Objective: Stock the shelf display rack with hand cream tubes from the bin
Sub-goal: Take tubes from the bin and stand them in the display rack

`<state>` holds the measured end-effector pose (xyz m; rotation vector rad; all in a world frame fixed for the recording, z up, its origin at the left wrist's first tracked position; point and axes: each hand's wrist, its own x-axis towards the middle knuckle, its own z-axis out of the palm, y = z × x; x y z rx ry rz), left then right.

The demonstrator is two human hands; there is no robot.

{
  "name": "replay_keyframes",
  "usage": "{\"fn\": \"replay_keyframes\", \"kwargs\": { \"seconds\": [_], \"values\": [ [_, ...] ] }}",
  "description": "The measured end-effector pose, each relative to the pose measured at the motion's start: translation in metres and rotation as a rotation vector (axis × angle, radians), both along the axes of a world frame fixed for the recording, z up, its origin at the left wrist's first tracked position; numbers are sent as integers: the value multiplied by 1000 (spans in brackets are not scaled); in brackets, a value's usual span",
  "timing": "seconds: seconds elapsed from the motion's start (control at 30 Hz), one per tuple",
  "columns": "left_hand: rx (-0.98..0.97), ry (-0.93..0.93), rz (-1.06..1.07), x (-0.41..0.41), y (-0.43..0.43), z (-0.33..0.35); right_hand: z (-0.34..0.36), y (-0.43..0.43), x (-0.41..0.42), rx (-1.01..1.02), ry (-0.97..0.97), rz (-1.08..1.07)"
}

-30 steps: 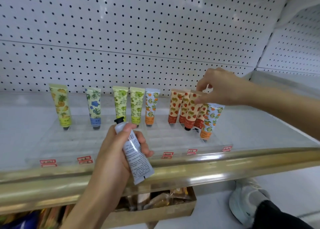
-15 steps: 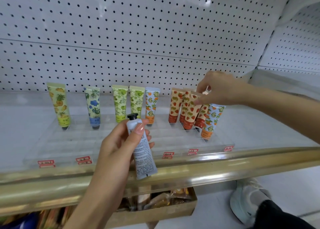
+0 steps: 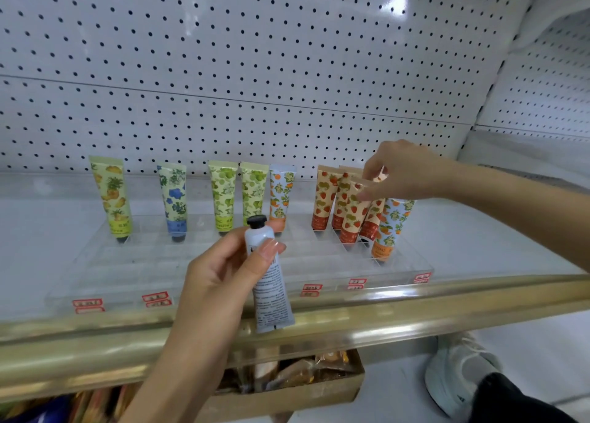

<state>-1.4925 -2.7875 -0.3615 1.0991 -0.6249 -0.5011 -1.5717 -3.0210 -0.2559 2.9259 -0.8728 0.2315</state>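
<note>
Left hand (image 3: 220, 272) grips a tube (image 3: 271, 288), right hand (image 3: 405, 170) pinches a strawberry tube (image 3: 352, 211) mid-right; a nudge may topple neighbours (image 3: 323, 199).

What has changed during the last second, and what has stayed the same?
The left hand has turned the grey tube it grips more upright, swinging its black cap to the right. The right hand still pinches the top of a strawberry tube in the clear rack; the other tubes have not moved.
</note>
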Motion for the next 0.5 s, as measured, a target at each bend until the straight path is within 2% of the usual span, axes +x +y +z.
{"fn": "replay_keyframes", "kwargs": {
  "seconds": [0.13,0.33,0.43,0.5],
  "values": [
    [-12,-16,7,0,1,2,5,0,-2,16,-15,27],
    [-5,18,35,0,9,1,23,27,-22,49,-229,174],
    [-10,54,46,-3,19,-3,19,61,-36,217,-299,268],
    [-41,99,22,-7,27,-5,10,87,-43,405,-255,319]
  ]
}}
